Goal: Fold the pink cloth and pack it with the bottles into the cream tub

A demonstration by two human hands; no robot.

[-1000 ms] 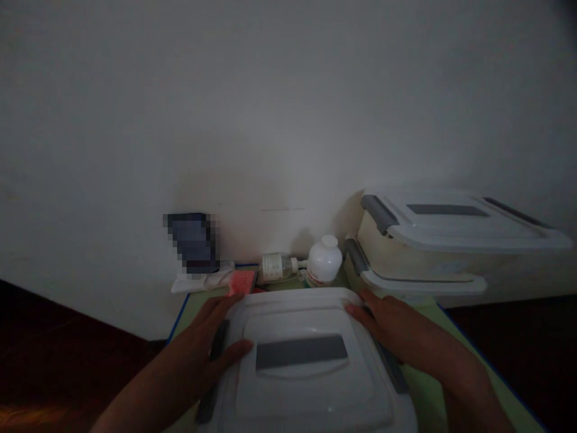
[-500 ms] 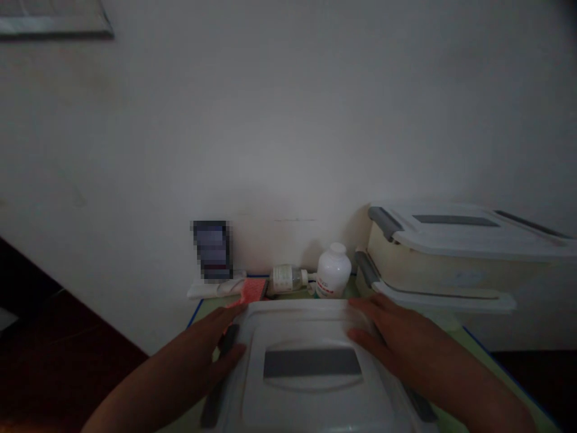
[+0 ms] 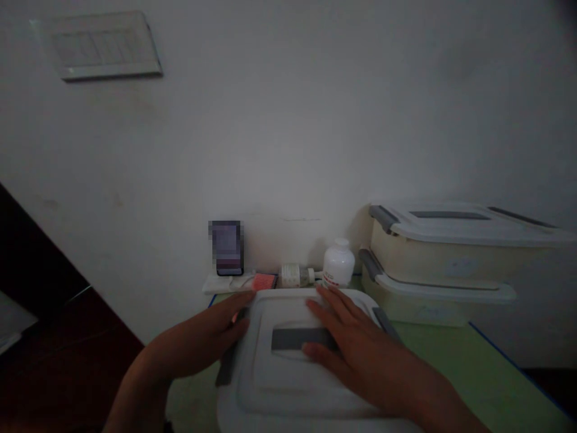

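A white plastic storage box (image 3: 279,385) with a grey handle strip in its lid and grey side clips sits in front of me on a green table (image 3: 451,367). My left hand (image 3: 211,334) lies along the box's left edge, fingers stretched out by the left clip. My right hand (image 3: 347,343) rests flat on top of the lid, fingers spread over the grey handle strip. Neither hand holds anything.
Two stacked cream boxes with white lids (image 3: 446,264) stand at the right by the wall. Behind the front box are a white bottle (image 3: 338,263), a small bottle lying on its side (image 3: 295,275), a pink item (image 3: 264,281), a phone (image 3: 228,248) propped on a white cloth.
My right hand has moved from the lid's right edge onto its middle, over the grey strip. The view has tilted up, showing a wall plate at top left.
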